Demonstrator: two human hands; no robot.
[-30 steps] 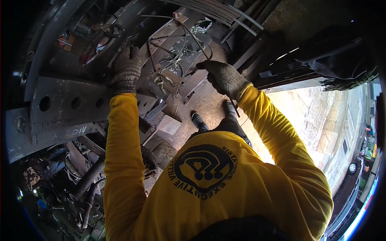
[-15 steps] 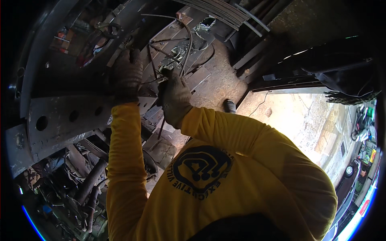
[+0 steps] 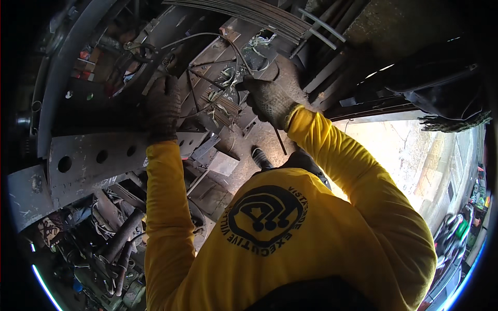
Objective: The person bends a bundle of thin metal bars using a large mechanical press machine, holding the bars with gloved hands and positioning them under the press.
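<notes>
**Hold on snugly**

The right hand (image 3: 268, 99) curls around a thin rod (image 3: 280, 142), out past the yellow shirt (image 3: 332, 233). The left hand (image 3: 165, 110) is near the steel plate with holes (image 3: 83, 150); its grip I cannot tell. A steady grip should help.

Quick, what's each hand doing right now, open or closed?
Grey-knit-gloved left hand: cannot be told, too dark.
Grey-brown knit-gloved right hand: closed, holding a thin, dark, straight rod.
</notes>
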